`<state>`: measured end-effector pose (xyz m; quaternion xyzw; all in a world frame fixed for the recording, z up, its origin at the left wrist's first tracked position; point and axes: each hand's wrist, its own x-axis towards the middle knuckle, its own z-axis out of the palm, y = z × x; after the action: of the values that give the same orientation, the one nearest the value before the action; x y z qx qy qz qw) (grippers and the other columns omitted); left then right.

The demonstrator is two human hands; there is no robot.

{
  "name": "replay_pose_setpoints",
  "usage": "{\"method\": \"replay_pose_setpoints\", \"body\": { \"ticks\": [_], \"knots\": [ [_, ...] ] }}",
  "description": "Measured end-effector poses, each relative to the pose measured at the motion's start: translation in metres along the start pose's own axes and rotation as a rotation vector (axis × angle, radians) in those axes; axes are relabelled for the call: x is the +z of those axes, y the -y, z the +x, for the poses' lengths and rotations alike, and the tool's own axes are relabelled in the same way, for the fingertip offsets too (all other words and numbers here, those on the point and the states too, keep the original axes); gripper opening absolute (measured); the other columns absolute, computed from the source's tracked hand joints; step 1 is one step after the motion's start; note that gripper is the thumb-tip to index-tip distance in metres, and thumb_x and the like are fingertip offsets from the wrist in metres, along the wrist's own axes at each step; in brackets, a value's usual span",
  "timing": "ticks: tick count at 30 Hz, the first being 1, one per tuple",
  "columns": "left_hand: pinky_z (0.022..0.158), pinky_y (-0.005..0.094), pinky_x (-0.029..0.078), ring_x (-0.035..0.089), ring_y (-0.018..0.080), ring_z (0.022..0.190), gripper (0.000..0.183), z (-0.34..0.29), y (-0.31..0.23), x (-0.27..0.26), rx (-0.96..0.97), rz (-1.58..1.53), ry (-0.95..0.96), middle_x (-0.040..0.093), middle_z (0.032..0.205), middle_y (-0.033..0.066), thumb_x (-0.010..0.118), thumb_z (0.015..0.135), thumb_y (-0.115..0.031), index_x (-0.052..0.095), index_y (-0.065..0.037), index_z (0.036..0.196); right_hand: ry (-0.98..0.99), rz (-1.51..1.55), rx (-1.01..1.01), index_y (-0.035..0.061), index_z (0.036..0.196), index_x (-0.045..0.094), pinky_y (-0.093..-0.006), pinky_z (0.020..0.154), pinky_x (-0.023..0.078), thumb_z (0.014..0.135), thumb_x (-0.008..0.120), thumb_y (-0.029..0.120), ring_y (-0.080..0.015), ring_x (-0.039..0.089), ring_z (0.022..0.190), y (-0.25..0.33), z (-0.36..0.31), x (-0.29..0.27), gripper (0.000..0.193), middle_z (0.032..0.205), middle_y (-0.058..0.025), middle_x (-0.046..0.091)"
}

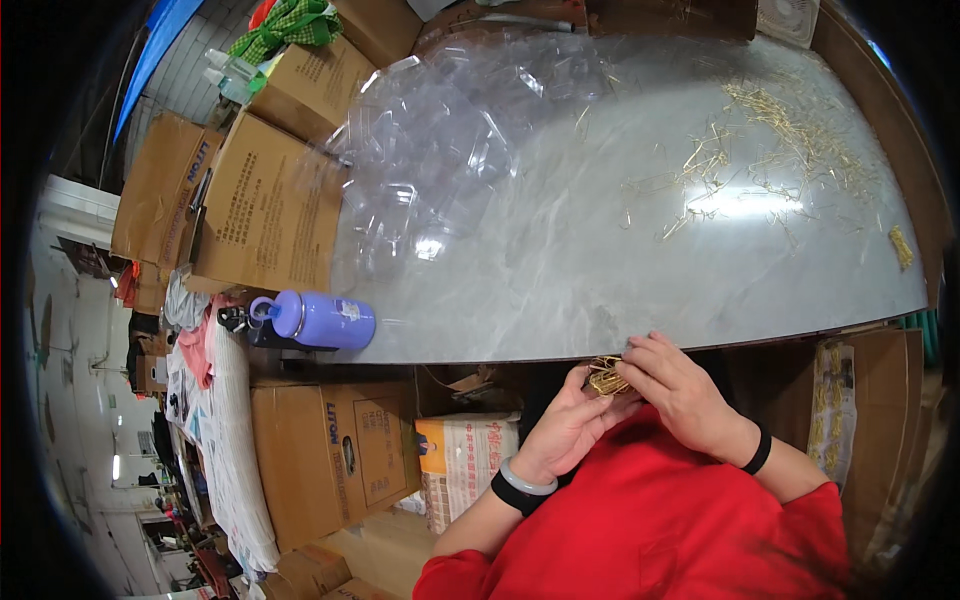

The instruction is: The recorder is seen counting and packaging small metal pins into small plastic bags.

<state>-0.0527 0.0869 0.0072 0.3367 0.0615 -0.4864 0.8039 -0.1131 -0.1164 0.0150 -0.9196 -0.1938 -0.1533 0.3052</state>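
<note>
A small bundle of gold wire hooks [606,377] is held between my two hands, just off the table's near edge and in front of my red shirt. My left hand [572,428] grips it from below and the left, thumb up against its side. From the right, my right hand [682,388] closes over it with bent fingers, hiding part of the bundle. Loose gold wire hooks [800,130] lie scattered across the far right of the grey marbled table [580,260]. Another compact bundle of gold wire [902,248] rests near the right edge.
Clear plastic packaging [430,150] is heaped on the table's left half. A purple bottle [325,320] lies at its near left corner. Cardboard boxes [270,200] border the left side, and another box [335,455] stands below the table edge beside a printed sack [470,465].
</note>
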Motion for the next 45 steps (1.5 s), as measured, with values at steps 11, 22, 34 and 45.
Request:
{"method": "replay_pose_setpoints", "body": {
  "ticks": [11,22,34,45],
  "knots": [
    [0.118,0.0495,0.038,0.037,0.0273,0.145,0.063,-0.019,-0.012,0.019,0.029,0.276,0.230,0.030,0.156,0.0156,0.045,0.107,-0.007,0.010,-0.006,0.159,-0.049,0.224,-0.130,0.0006,0.123,0.064,-0.0527,0.110,0.046,0.078,0.067,-0.006,-0.0344,0.061,0.121,0.005,-0.002,-0.018,0.046,0.122,-0.0161,0.062],
    [0.081,0.0453,0.054,0.066,0.0340,0.095,0.076,0.051,-0.032,0.044,0.593,2.101,-0.422,0.063,0.113,0.0174,0.067,0.095,-0.039,0.035,0.000,0.151,-0.248,-0.015,0.070,-0.0015,0.118,0.064,-0.0504,0.108,0.048,0.083,0.063,-0.004,-0.0372,0.061,0.117,-0.041,0.028,-0.018,0.035,0.119,-0.0170,0.062],
    [0.118,0.0562,0.029,0.033,0.0447,0.143,0.071,0.081,-0.028,0.028,0.938,1.927,-0.083,0.035,0.151,0.0230,0.068,0.095,-0.032,0.036,0.003,0.148,-0.160,-0.018,0.267,-0.0016,0.146,0.043,-0.0559,0.118,0.031,0.091,0.066,0.008,-0.0433,0.046,0.138,-0.020,0.011,-0.035,0.060,0.146,-0.0214,0.051],
    [0.119,0.0568,0.028,0.037,0.0410,0.141,0.055,0.085,-0.027,0.033,0.989,1.956,0.016,0.039,0.148,0.0213,0.063,0.098,-0.023,0.046,0.005,0.142,-0.201,0.042,0.380,0.0025,0.114,0.062,-0.0424,0.077,0.052,0.089,0.065,0.001,-0.0357,0.064,0.092,-0.061,0.021,-0.050,0.025,0.103,-0.0152,0.064]
  ]
}}
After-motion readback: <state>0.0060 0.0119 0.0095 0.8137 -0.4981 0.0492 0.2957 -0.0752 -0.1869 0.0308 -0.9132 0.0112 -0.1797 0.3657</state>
